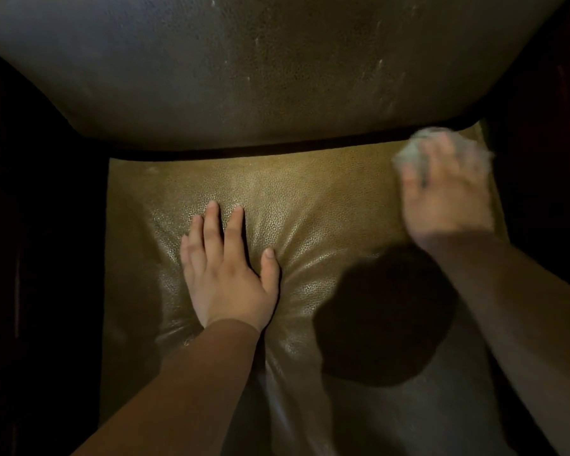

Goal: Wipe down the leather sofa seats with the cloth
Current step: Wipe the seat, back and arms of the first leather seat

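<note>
On the seat cushion (310, 199), left hand (227, 274) presses flat; blurred right hand (448, 192) grips cloth (408, 153).

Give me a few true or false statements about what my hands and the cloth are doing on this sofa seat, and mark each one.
1. The left hand lies flat on the seat cushion. True.
2. The cloth is under the left hand. False: it is under the right hand.
3. The right hand is near the cushion's far right corner. True.
4. The right hand looks sharp and motionless. False: it is blurred.
5. The cloth lies on the backrest. False: it is on the seat cushion, close to the backrest.
</note>
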